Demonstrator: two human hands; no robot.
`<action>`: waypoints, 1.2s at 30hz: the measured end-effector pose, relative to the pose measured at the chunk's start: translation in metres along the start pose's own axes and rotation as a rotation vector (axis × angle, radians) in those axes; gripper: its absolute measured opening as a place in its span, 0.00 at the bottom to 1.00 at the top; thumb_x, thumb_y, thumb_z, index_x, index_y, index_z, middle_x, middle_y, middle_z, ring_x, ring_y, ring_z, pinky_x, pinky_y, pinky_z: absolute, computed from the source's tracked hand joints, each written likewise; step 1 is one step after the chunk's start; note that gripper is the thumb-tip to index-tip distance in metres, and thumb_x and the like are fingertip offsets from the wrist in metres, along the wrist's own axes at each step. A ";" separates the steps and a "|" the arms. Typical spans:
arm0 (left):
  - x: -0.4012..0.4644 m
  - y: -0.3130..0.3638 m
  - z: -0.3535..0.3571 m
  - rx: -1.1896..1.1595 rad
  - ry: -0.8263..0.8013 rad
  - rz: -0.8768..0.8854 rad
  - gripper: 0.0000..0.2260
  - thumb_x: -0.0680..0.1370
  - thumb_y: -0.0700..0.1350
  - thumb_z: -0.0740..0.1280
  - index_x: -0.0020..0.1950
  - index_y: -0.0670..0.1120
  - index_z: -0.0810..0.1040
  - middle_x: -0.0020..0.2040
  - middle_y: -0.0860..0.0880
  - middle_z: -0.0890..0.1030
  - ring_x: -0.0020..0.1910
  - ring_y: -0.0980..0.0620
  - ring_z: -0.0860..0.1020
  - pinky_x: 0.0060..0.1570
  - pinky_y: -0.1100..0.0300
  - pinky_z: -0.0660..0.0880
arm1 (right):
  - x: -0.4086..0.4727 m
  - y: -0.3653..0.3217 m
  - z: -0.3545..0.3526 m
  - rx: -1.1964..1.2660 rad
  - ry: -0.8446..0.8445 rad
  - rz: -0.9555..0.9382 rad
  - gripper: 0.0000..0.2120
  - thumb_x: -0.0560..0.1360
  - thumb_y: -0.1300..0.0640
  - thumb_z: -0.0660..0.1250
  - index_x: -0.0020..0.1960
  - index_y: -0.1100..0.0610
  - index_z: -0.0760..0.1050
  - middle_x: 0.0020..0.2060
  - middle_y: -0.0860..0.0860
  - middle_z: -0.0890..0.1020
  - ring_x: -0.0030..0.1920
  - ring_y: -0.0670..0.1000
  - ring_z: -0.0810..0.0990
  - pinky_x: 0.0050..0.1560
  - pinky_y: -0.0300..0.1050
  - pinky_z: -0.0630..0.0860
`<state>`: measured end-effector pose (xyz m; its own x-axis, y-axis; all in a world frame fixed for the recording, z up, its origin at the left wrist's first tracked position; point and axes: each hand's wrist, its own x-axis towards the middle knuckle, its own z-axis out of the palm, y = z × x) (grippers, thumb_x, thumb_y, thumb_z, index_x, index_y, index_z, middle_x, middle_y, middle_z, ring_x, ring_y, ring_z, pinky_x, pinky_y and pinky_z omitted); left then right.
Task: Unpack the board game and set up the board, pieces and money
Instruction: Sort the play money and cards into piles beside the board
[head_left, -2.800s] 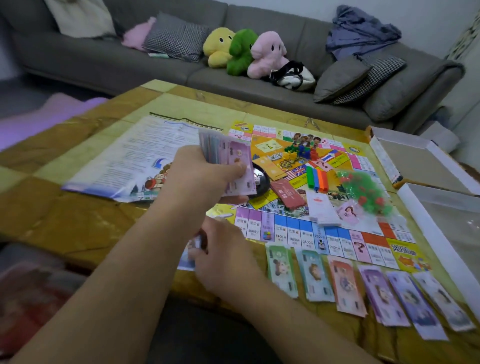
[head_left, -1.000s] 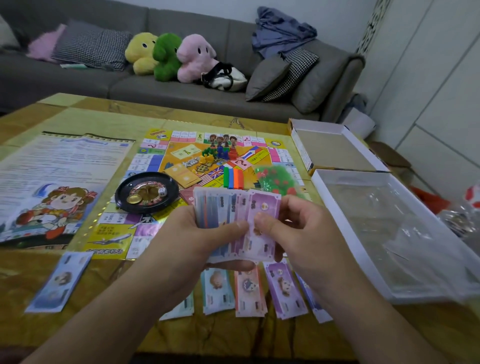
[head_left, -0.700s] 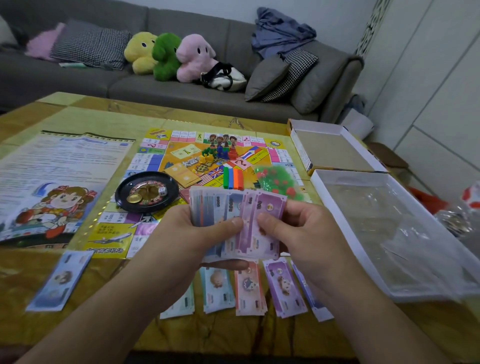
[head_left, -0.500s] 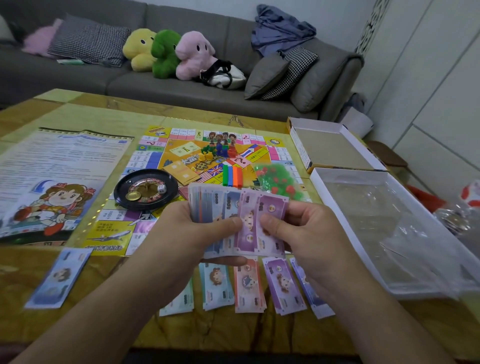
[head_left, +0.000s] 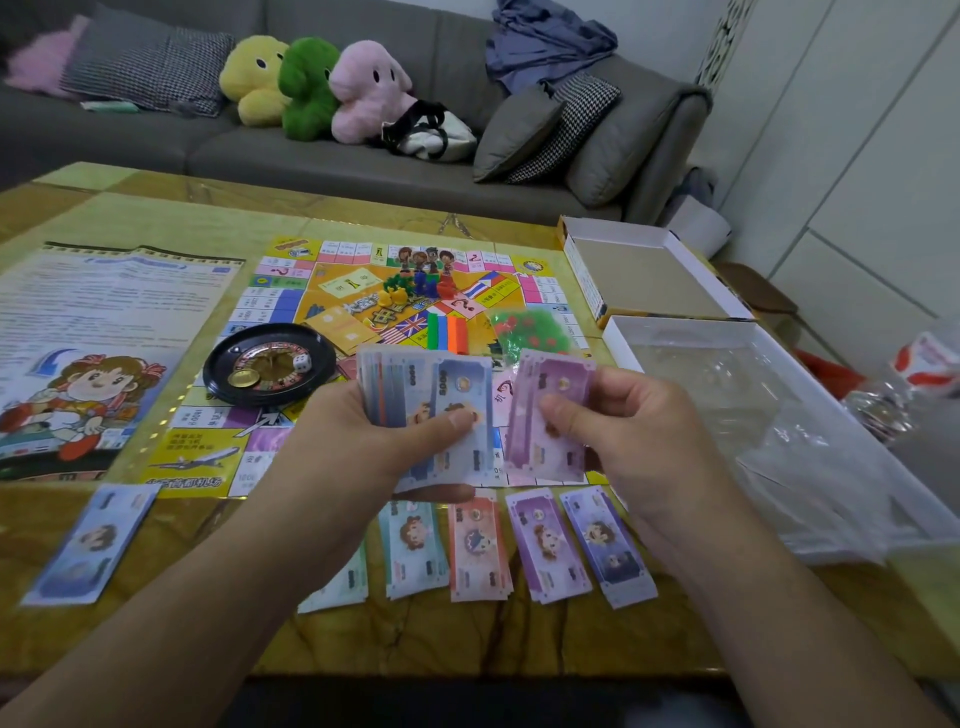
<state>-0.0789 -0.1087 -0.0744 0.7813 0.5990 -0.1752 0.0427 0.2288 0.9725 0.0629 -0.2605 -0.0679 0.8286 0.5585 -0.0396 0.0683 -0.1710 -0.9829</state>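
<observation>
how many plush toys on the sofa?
3, side by side on the sofa seat: yellow plush on the left, green plush in the middle, pink plush on the right.

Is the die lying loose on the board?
No, the white die sits inside the black roulette wheel, which itself rests on the board.

Table (head_left: 156, 218): mottled amber and yellow-green. Board (head_left: 291, 415): yellow, bordered with pink, blue and purple squares. Wheel (head_left: 269, 365): black. Bills in row: purple (head_left: 548, 545), lavender (head_left: 608, 548), salmon (head_left: 478, 545), teal (head_left: 415, 545). Plush toys: yellow (head_left: 254, 78), green (head_left: 307, 85), pink (head_left: 369, 88). Sofa (head_left: 311, 156): grey; pillows houndstooth (head_left: 566, 124). Sticks (head_left: 447, 332): green, blue, orange.
</observation>
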 end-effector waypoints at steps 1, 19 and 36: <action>0.002 0.000 -0.001 -0.007 0.023 -0.007 0.13 0.73 0.38 0.76 0.57 0.41 0.83 0.47 0.43 0.88 0.45 0.42 0.88 0.38 0.44 0.86 | 0.001 -0.001 -0.006 -0.042 0.010 0.011 0.06 0.77 0.61 0.75 0.51 0.52 0.86 0.44 0.51 0.90 0.44 0.52 0.90 0.45 0.53 0.86; 0.004 -0.002 -0.001 0.015 0.028 -0.029 0.14 0.74 0.38 0.76 0.59 0.42 0.82 0.47 0.45 0.89 0.46 0.43 0.88 0.41 0.45 0.85 | -0.029 0.036 0.009 -1.078 -0.089 0.100 0.11 0.78 0.45 0.71 0.52 0.46 0.70 0.49 0.44 0.79 0.50 0.47 0.80 0.50 0.49 0.84; -0.005 0.001 0.008 0.070 -0.216 -0.089 0.12 0.73 0.37 0.76 0.56 0.41 0.84 0.49 0.40 0.88 0.48 0.38 0.87 0.45 0.39 0.85 | -0.024 0.007 0.011 -0.120 -0.151 -0.014 0.07 0.80 0.52 0.72 0.47 0.55 0.82 0.41 0.56 0.86 0.42 0.53 0.87 0.39 0.51 0.85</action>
<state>-0.0774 -0.1176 -0.0714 0.8871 0.3993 -0.2315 0.1546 0.2154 0.9642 0.0378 -0.2662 -0.0761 0.7349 0.6754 -0.0616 0.1523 -0.2530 -0.9554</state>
